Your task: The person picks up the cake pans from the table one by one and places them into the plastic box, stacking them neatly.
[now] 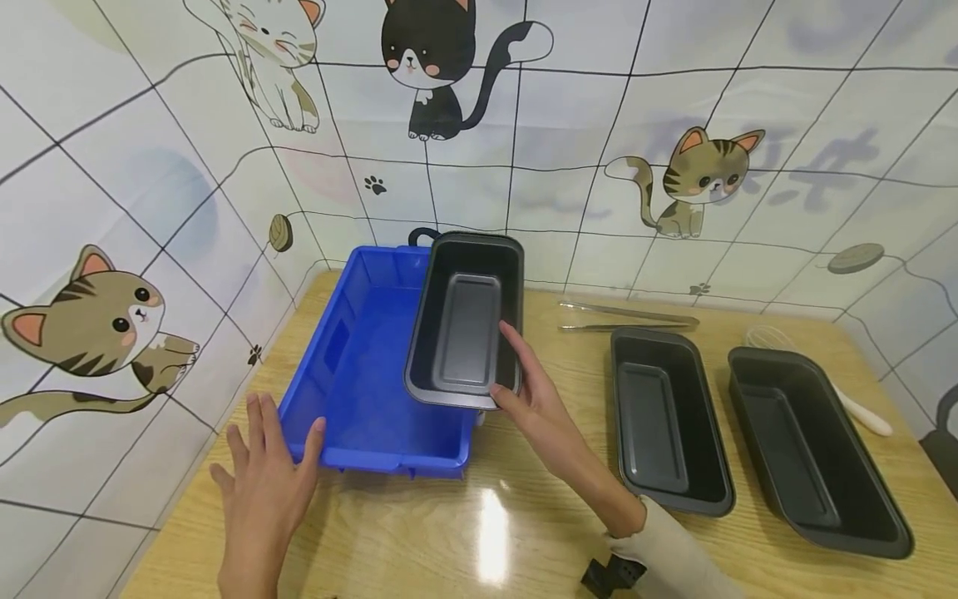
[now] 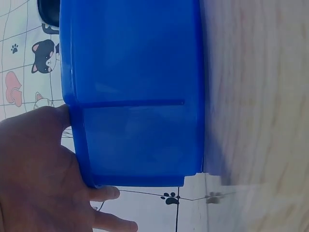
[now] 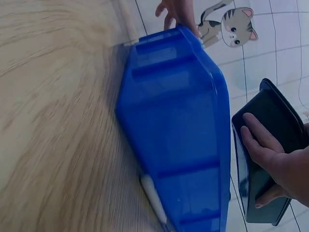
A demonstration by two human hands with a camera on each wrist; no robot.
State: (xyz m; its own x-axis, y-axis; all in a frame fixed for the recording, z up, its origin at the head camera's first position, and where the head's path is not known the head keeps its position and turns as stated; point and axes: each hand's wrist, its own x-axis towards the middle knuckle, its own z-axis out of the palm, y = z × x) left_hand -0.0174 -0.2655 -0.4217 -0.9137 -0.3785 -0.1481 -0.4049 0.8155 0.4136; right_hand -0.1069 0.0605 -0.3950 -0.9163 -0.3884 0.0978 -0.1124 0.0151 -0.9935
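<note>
My right hand (image 1: 550,424) grips a dark loaf pan (image 1: 467,333) by its near right side, thumb on the rim. The pan is above the right part of a blue plastic bin (image 1: 367,366); in the right wrist view the fingers spread along the outside of the pan (image 3: 277,108). At the bin's near left corner is my left hand (image 1: 262,491), fingers extended and apart. The left wrist view shows its thumb against the bin's rim, with other fingers beyond the corner.
Two more dark loaf pans, one nearer (image 1: 659,424) and one farther right (image 1: 816,457), sit on the wooden table (image 1: 419,532). Metal tongs (image 1: 629,316) lie behind them, beside a whisk with a white handle (image 1: 861,412). A black handle (image 1: 424,236) shows behind the bin. Cat-print sheeting borders the table.
</note>
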